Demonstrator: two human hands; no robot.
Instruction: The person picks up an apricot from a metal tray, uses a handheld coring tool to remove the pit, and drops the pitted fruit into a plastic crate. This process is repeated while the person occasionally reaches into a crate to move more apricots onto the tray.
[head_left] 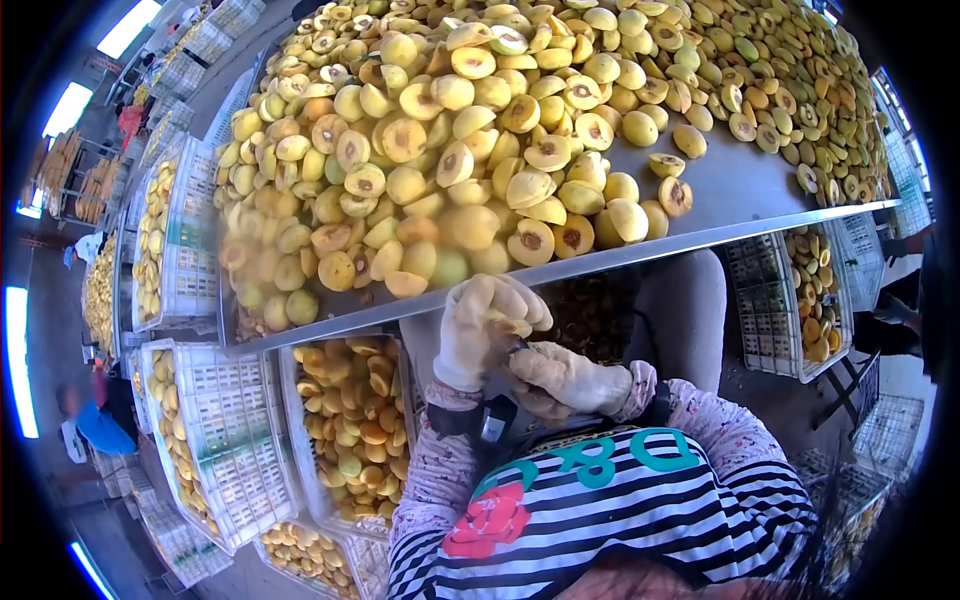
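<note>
Both hands wear pale, stained gloves and meet just below the near edge of the metal table [700, 234]. My left hand [487, 325] has its fingers curled round a small yellowish piece, seemingly a fruit piece [517, 327]. My right hand [568, 380] is closed close beside it, round a small dark object [518, 346] that is mostly hidden. Above them, a large heap of halved yellow fruit [450, 130] covers much of the table, many halves with brown pits or hollows showing.
White crates of fruit stand at the left [225, 440], left of my lap [290, 400] and at the right [775, 310]. More crates line the far left. A person in blue [105, 428] is at the left edge; dark-clothed legs show at the right.
</note>
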